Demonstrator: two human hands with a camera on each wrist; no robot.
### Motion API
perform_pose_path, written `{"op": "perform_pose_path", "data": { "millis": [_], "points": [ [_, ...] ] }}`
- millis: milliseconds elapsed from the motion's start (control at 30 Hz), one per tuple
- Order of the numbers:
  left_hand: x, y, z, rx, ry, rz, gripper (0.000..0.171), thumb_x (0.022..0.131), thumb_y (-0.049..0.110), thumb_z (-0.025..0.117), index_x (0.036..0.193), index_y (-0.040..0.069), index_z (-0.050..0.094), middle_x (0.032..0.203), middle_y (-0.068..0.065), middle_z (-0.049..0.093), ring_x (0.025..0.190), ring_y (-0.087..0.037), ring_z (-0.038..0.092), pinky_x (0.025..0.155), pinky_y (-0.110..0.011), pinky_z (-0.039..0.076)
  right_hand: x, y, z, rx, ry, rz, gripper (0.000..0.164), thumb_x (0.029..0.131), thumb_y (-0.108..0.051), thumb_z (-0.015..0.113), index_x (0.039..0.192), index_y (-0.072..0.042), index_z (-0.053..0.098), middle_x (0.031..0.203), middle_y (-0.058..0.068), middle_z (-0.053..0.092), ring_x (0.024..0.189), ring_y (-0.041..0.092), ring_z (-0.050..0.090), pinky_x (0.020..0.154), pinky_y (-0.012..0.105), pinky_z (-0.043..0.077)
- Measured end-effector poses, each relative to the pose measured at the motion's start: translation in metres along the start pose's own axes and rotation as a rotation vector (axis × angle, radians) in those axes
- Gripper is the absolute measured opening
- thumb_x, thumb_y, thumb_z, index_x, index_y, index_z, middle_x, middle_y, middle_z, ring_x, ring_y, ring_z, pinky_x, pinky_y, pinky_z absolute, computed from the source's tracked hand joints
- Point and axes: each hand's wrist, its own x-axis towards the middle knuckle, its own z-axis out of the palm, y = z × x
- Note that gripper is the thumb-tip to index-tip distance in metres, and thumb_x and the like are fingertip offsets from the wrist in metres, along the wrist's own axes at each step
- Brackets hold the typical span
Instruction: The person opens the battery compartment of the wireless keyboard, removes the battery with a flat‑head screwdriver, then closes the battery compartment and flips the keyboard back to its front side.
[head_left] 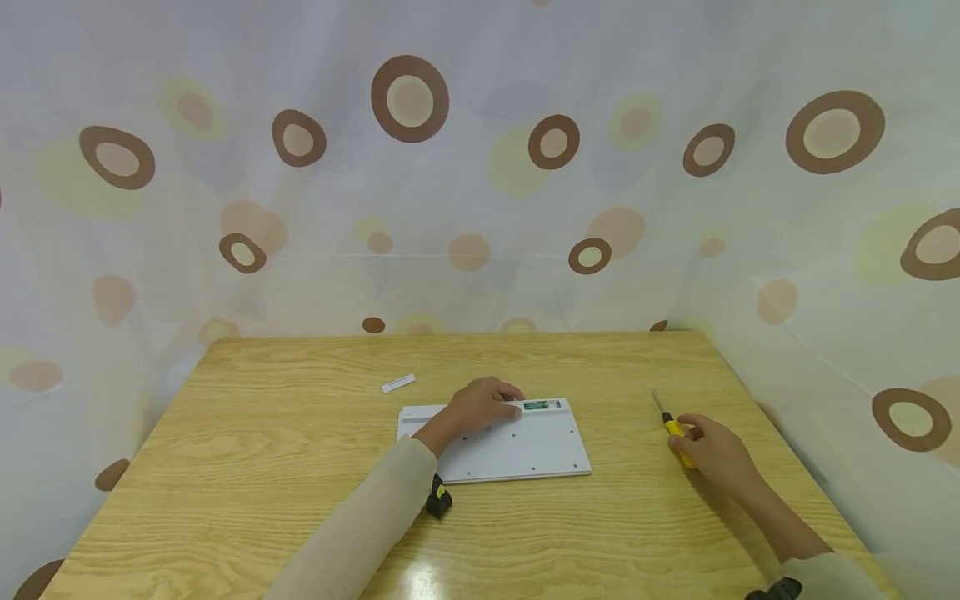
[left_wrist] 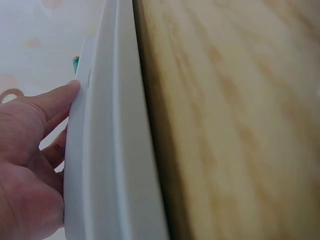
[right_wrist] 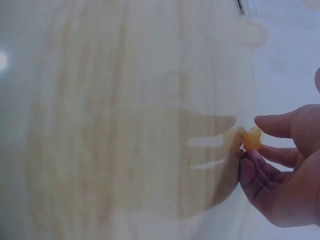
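A white keyboard (head_left: 517,454) lies face down on the wooden table, its battery slot uncovered at the back edge. A green battery (head_left: 536,406) shows in the slot. My left hand (head_left: 477,407) grips that raised back edge, thumb on the underside; in the left wrist view its other fingers are partly hidden behind the keyboard (left_wrist: 100,150). On the right, my right hand (head_left: 716,454) pinches the yellow handle of a screwdriver (head_left: 670,423), whose metal shaft points away from me. The handle's end also shows between thumb and fingers in the right wrist view.
A small white strip, like a battery cover (head_left: 398,383), lies behind the keyboard to the left. The table (head_left: 262,458) meets a patterned cloth (head_left: 480,183) at its back and sides.
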Motion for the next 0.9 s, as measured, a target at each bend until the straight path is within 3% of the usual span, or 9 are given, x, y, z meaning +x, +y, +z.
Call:
{"op": "perform_pose_path", "data": {
  "millis": [167, 333, 500, 900],
  "points": [
    [0.001, 0.000, 0.000, 0.004, 0.001, -0.002, 0.028, 0.096, 0.034, 0.069, 0.123, 0.026, 0.073, 0.117, 0.005, 0.066, 0.099, -0.013, 0.060, 0.083, -0.037, 0.049, 0.003, -0.001, -0.003, -0.008, 0.025, -0.013, 0.057, 0.100, -0.026, 0.062, 0.137, 0.015, 0.048, 0.107, 0.026, 0.066, 0.090, 0.033, 0.066, 0.068, 0.040, 0.054],
    [0.002, -0.001, 0.001, 0.011, 0.003, 0.001, 0.028, 0.096, 0.034, 0.069, 0.122, 0.026, 0.073, 0.116, 0.005, 0.067, 0.098, -0.013, 0.060, 0.083, -0.036, 0.049, 0.008, -0.009, -0.009, -0.029, 0.075, -0.021, 0.057, 0.102, -0.028, 0.059, 0.139, 0.013, 0.048, 0.119, 0.036, 0.058, 0.097, 0.043, 0.063, 0.066, 0.042, 0.054],
    [0.002, -0.001, 0.001, 0.020, 0.004, 0.000, 0.027, 0.096, 0.034, 0.069, 0.122, 0.027, 0.073, 0.115, 0.006, 0.066, 0.098, -0.012, 0.059, 0.084, -0.036, 0.049, 0.015, -0.026, -0.007, -0.009, 0.112, -0.072, 0.055, 0.101, -0.028, 0.062, 0.141, 0.009, 0.049, 0.127, 0.036, 0.052, 0.099, 0.040, 0.059, 0.069, 0.041, 0.052],
    [0.000, 0.001, 0.000, 0.011, 0.012, 0.000, 0.027, 0.096, 0.034, 0.070, 0.121, 0.026, 0.074, 0.113, 0.006, 0.067, 0.098, -0.012, 0.060, 0.086, -0.038, 0.048, 0.042, -0.079, 0.037, 0.252, -0.095, -0.151, 0.053, 0.099, -0.026, 0.066, 0.143, -0.002, 0.052, 0.137, 0.025, 0.053, 0.107, 0.032, 0.060, 0.073, 0.033, 0.055]
  ]
}}
